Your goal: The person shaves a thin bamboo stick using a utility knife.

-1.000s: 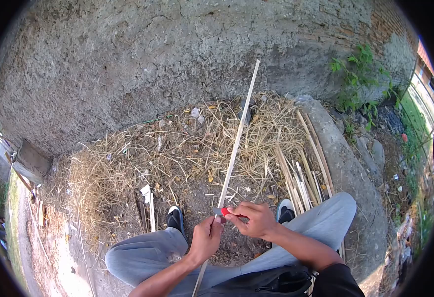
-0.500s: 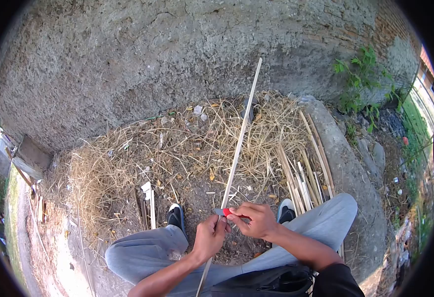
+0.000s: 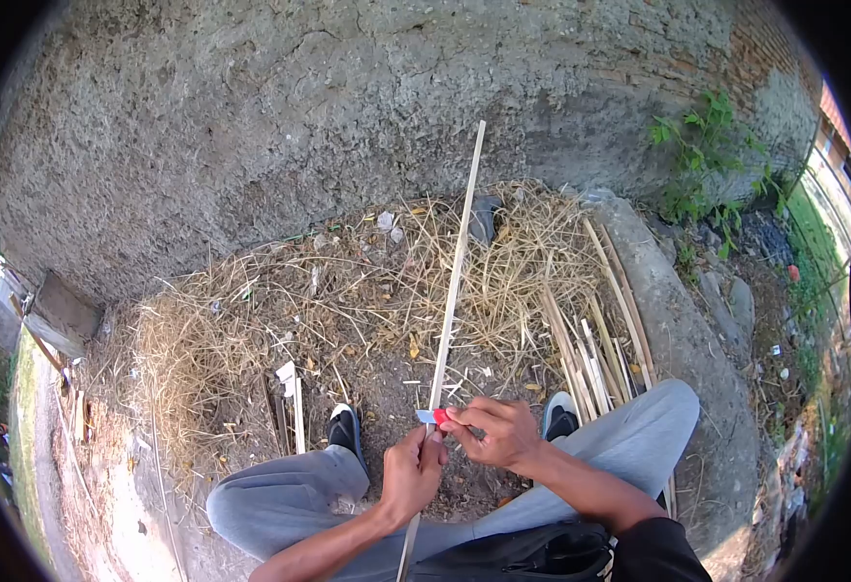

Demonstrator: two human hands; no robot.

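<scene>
One strip (image 3: 458, 254) looks part-shaved, unfinished: my left hand (image 3: 412, 477) pinches it; my right hand (image 3: 498, 430) grips a knife (image 3: 426, 416) across it.

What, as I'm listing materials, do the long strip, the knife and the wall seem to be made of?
Strip: bamboo or wood, apparently unfinished; pale, matte surface.
Knife: probably a smooth metal blade, greyish and light-catching; its bright red part may be plastic.
Wall: seemingly rough, unpainted render, grey and cracked, over bricks exposed upper right.
</scene>
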